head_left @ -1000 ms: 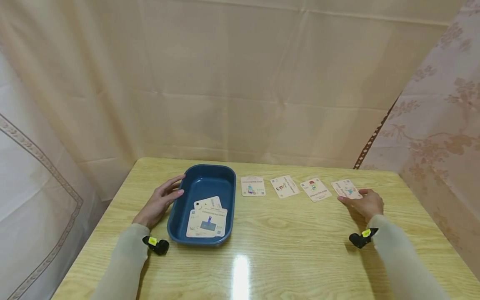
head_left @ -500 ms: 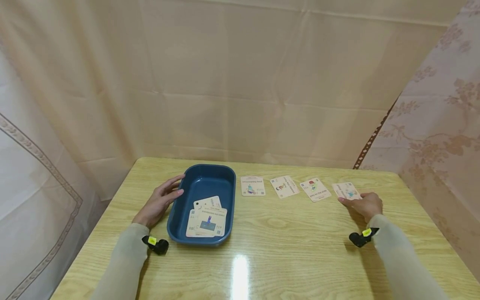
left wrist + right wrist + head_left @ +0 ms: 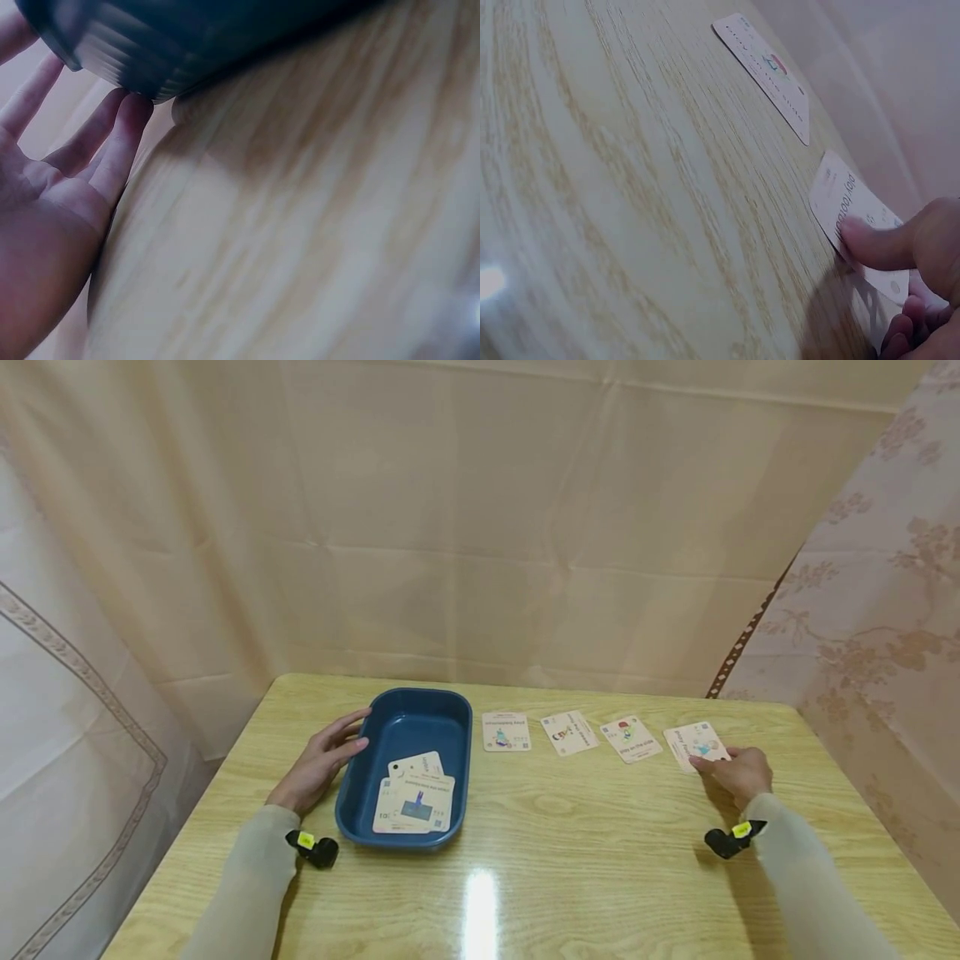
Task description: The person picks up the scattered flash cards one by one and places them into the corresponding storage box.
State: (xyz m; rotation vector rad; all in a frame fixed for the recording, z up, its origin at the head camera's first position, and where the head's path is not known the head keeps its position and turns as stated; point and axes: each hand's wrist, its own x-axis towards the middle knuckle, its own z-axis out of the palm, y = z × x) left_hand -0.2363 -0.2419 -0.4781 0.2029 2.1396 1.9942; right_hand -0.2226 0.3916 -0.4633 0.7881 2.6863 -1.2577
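My right hand [image 3: 737,772] pinches the lower right part of a picture card [image 3: 693,739], rightmost in a row on the table. In the right wrist view the thumb [image 3: 877,247] lies on this card's face, which reads "play football", and the other fingers curl near its lower edge. My left hand [image 3: 318,764] rests against the left side of a blue tray [image 3: 463,760]. Its fairly straight fingers [image 3: 124,142] touch the tray's outer wall in the left wrist view. Several cards [image 3: 415,804] lie overlapped in the tray, a blackboard picture uppermost.
Left of the gripped card lie a slide card [image 3: 632,740], a tilted card [image 3: 570,732] and a squarer-set card [image 3: 506,732] beside the tray. The wooden table [image 3: 570,860] ends at a beige curtain [image 3: 525,527]; a patterned curtain [image 3: 885,610] hangs at right.
The rightmost card has turned counterclockwise and shifted slightly right and nearer. My right hand has moved a little right, its thumb now over the card's face. The left hand and tray stay put.
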